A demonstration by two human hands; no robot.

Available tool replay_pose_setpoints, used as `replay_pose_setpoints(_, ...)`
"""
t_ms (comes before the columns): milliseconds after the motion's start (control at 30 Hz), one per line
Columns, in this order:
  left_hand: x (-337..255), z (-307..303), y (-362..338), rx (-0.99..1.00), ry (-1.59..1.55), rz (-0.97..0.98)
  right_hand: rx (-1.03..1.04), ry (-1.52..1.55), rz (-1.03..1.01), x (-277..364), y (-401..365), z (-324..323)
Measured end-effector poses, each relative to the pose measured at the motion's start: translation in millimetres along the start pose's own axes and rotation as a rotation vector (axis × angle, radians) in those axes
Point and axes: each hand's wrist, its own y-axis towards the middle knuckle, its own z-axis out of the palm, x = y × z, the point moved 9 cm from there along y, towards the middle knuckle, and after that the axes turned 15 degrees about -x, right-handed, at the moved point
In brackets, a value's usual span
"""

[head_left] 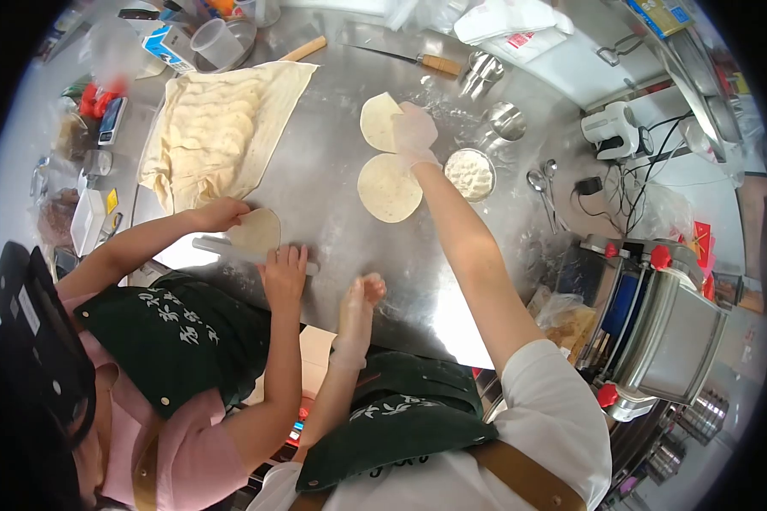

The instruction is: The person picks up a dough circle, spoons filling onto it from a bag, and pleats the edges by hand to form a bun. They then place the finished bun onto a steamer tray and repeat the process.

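Note:
My right hand [414,133], in a thin clear glove, reaches forward over the steel table. Its fingers are closed at the right edge of a flat dough round [377,122], whose upper right side looks folded or lifted. A second dough round [389,188] lies flat just below. To the right of these sits a metal bowl of white flour or filling [470,175]. My left hand [361,305], also gloved, hovers near the front table edge with loosely bent fingers apart from the thumb and nothing seen in it.
At left, a co-worker's hands [283,271] handle a rolling pin [230,248] and a dough round [257,232]. Behind is a cloth-like sheet with dough pieces [204,128]. A knife [400,57], metal cups [508,121] and spoons [540,189] lie around. A dough-rolling machine [656,332] stands right.

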Motion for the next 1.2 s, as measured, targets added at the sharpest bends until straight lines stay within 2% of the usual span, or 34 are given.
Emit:
replay_pose_setpoints(67,-11,21,19,-0.016,-0.06,-0.002,0.004,-0.012,-0.132,28,-17,-18)
replay_pose_setpoints(100,-17,33,29,-0.03,-0.093,-0.011,0.066,0.081,-0.113,39,-29,-36)
replay_pose_setpoints(167,-24,66,60,0.148,-0.341,-0.037,0.188,0.264,-0.063,62,-53,-90)
replay_pose_setpoints(300,-42,180,49,0.519,-0.714,-0.425,0.456,0.445,0.074,56,-98,-195)
replay_pose_setpoints(333,-31,194,38,0.49,-0.723,-0.515,0.478,0.432,0.113,45,-108,-217)
replay_pose_setpoints(367,-28,193,19,0.485,-0.479,-0.283,0.495,0.421,0.158,30,-119,-234)
replay_pose_setpoints(400,-31,195,-8,0.487,-0.234,-0.055,0.409,0.423,0.161,8,-126,-246)
replay_pose_setpoints(467,-8,199,-41,0.587,-0.219,-0.205,0.224,0.422,0.171,-50,-151,-261)
replay_pose_setpoints(533,18,206,-65,0.701,-0.202,-0.395,-0.273,0.225,-0.113,-60,-202,-331)
replay_pose_setpoints(567,36,209,-82,0.749,-0.195,-0.508,-0.41,0.092,-0.207,-57,-235,-368)
replay_pose_setpoints(600,42,218,-106,0.796,-0.172,-0.532,-0.483,0.049,-0.169,-80,-269,-384)
replay_pose_setpoints(633,47,225,-130,0.844,-0.147,-0.553,-0.473,-0.012,-0.05,-106,-303,-401)
replay_pose_setpoints(667,53,228,-142,0.851,-0.21,-0.691,-0.571,0.007,0.024,-129,-336,-428)
replay_pose_setpoints(700,57,230,-155,0.848,-0.267,-0.83,-0.67,-0.154,0.075,-147,-368,-453)
replay_pose_setpoints(733,71,230,-155,0.821,-0.226,-0.843,-0.748,-0.222,0.115,-171,-390,-474)
replay_pose_setpoints(767,84,227,-156,0.792,-0.182,-0.849,-0.798,-0.326,0.259,-193,-411,-496)
replay_pose_setpoints(800,96,225,-159,0.763,-0.139,-0.853,-0.767,-0.507,0.329,-208,-423,-513)
replay_pose_setpoints(833,97,228,-176,0.735,-0.127,-0.852,-0.695,-0.514,0.465,-239,-442,-516)
replay_pose_setpoints(933,119,227,-191,0.762,-0.117,-0.761,-0.346,-0.358,0.785,-283,-470,-495)
replay_pose_setpoints(967,126,227,-191,0.75,-0.123,-0.753,-0.342,-0.376,0.678,-294,-475,-484)
replay_pose_setpoints(1067,145,220,-195,0.697,-0.126,-0.723,-0.374,-0.653,0.213,-254,-434,-500)
replay_pose_setpoints(1167,162,212,-206,0.63,-0.095,-0.674,-0.217,-0.89,-0.045,-241,-397,-498)
replay_pose_setpoints(1200,170,208,-205,0.613,-0.081,-0.666,-0.171,-0.961,-0.074,-247,-389,-491)
